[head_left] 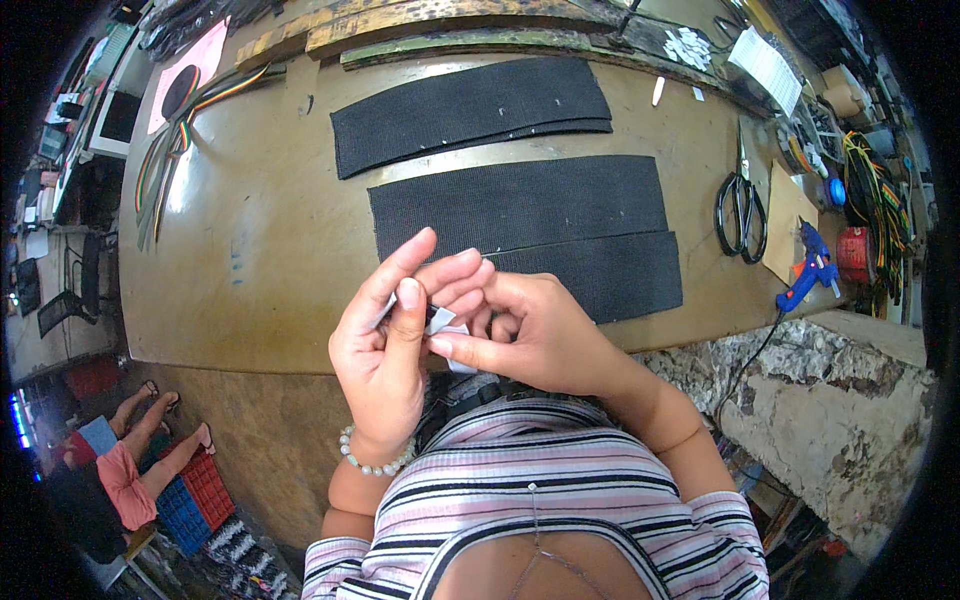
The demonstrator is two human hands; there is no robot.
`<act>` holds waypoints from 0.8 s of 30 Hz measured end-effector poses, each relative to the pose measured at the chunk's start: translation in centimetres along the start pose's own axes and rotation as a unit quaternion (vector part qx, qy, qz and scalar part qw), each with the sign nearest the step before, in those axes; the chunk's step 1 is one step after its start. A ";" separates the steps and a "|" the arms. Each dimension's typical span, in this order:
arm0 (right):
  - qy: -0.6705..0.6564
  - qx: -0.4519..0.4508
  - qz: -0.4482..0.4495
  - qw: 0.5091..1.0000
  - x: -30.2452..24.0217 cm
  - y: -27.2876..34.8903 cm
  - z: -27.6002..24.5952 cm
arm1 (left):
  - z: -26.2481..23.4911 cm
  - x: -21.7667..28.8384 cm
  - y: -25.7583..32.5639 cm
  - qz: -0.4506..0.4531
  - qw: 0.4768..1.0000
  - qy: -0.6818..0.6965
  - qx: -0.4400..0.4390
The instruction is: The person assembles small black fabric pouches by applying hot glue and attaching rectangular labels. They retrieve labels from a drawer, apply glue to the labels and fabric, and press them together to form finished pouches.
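Note:
My left hand (pixel 380 350), with a beaded bracelet at the wrist, is closed with its thumb against a small whitish tag-like piece (pixel 439 320). My right hand (pixel 545 335) meets it from the other side, thumb and fingers pinching another bit of the white pieces (pixel 461 366). Fingers hide most of these pieces, so I cannot tell whether they are joined. Just beyond my hands lies a black woven fabric panel (pixel 520 200), flat, with a folded or overlapping strip along its near side. Farther back rests a second black panel (pixel 470 115), layered the same way.
Black-handled scissors (pixel 742 215) and a blue glue gun (pixel 812 268) with a cord lie right, beside a red spool (pixel 853 255). Striped cords (pixel 180 130) sit far left. Wooden planks (pixel 430 30) line the back; small white pieces (pixel 687 47) lie there. Another person's legs (pixel 165 455) show lower left.

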State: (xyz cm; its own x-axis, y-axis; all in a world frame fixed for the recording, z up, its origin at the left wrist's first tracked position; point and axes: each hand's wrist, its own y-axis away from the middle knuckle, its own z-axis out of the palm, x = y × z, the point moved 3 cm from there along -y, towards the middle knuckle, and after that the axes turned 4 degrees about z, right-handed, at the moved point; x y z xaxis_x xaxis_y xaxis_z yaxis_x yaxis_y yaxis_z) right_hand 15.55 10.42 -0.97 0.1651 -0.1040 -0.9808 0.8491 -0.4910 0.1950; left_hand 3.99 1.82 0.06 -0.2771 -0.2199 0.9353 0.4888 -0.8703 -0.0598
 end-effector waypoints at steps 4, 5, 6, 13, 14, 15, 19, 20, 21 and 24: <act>-0.063 -0.078 0.057 0.993 0.7 -0.1 0.7 | -0.4 -0.2 0.6 0.024 0.999 0.008 0.029; -0.061 -0.071 0.039 0.995 0.7 0.0 0.7 | -0.4 -0.4 0.6 0.022 0.999 0.037 0.026; -0.055 -0.069 0.038 0.995 0.9 0.2 0.8 | -0.6 -0.8 0.5 0.004 0.996 0.078 0.038; -0.041 -0.084 0.085 0.992 1.3 1.9 0.8 | -7.2 3.4 -2.5 0.178 0.950 0.085 0.240; -0.126 -0.032 0.126 0.983 1.6 2.0 0.3 | -7.8 3.8 -2.0 0.179 0.943 0.016 0.282; -0.207 0.024 0.169 0.963 1.9 2.2 0.0 | -7.5 3.5 -1.4 0.131 0.971 -0.034 0.197; -0.305 0.096 0.097 0.943 2.4 2.5 -0.2 | -4.8 0.5 2.8 -0.141 0.974 -0.176 0.014; -0.307 0.082 0.101 0.943 2.6 2.8 0.1 | -4.3 0.1 3.2 -0.118 0.966 -0.227 -0.039; -0.308 0.062 0.113 0.943 2.9 3.2 0.4 | -3.8 -0.1 3.6 -0.090 0.964 -0.246 -0.050; -0.321 0.050 0.156 0.933 3.8 4.9 0.4 | -3.4 -0.1 4.5 -0.067 0.944 -0.316 -0.074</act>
State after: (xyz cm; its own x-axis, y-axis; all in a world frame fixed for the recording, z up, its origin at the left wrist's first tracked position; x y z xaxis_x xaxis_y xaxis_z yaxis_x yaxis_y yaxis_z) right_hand 20.10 7.26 -3.72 0.0341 -0.7361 -0.6761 0.7533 -0.4256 0.5014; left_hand 3.43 -3.62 -1.49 0.2423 0.1628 0.9564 0.3501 -0.9341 0.0702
